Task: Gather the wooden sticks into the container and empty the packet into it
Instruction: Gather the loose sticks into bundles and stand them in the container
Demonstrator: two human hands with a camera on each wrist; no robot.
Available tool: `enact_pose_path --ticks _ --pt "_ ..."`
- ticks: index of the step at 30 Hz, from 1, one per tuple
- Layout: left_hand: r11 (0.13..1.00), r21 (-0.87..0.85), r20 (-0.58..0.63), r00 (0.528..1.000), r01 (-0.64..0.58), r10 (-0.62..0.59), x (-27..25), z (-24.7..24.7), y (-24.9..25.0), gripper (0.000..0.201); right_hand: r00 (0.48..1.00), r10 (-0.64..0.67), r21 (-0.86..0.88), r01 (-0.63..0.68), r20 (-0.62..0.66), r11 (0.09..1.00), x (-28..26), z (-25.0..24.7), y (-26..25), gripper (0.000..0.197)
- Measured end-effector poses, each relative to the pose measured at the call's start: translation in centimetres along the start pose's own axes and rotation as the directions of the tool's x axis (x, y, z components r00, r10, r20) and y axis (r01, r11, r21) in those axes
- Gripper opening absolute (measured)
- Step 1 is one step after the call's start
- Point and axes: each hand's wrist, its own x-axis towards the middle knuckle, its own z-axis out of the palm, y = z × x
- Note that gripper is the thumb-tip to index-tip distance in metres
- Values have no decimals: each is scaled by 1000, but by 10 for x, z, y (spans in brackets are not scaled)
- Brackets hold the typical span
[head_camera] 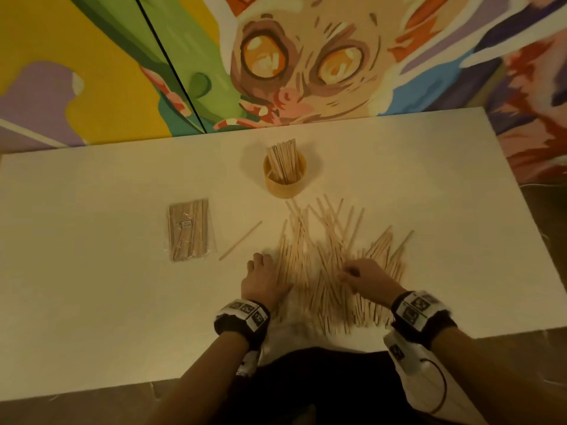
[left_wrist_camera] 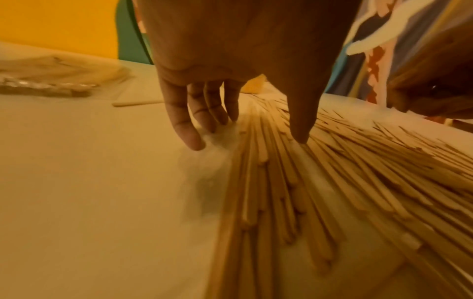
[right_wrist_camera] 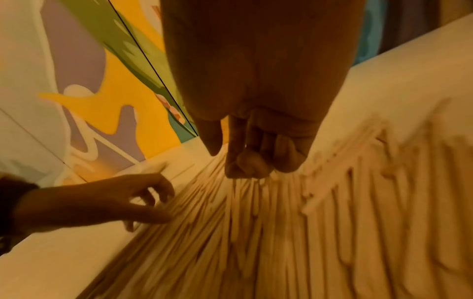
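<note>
Head view shows loose wooden sticks (head_camera: 334, 268) fanned across the white table (head_camera: 92, 302) at lower centre; the left hand (head_camera: 264, 279), fingers spread, rests at their left edge, the right hand (head_camera: 366, 279) curls fingers onto them; container (head_camera: 284, 176) above, packet (head_camera: 188, 230) left

Two hands work a spread of sticks (head_camera: 334, 265) on a white table (head_camera: 92, 302), the left hand (head_camera: 264, 279) at its edge, the right hand (head_camera: 366, 277) curled over it. A stick-filled container (head_camera: 284, 174) stands beyond; a packet (head_camera: 189, 228) and one stray stick (head_camera: 241, 240) lie left.
</note>
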Motion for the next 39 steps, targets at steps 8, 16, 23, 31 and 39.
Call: enact_pose_path --ticks 8,16,23,31,39 --pt "999 1 -2 999 -34 34 17 -8 19 37 997 78 -5 -78 20 997 -19 20 30 26" --pt "974 182 79 989 -137 124 32 -16 22 37 994 100 9 -101 46 995 -17 27 24 25" --pt "946 220 49 972 -236 231 31 -14 5 49 996 70 24 -71 51 997 -17 25 14 24" --pt "960 -92 118 954 -266 275 23 -48 -20 21 1000 -3 161 -1 24 987 -11 14 -4 25" --pt "869 -406 125 925 -283 359 9 -73 -25 2 998 -69 279 70 -15 958 1 -2 -33 27"
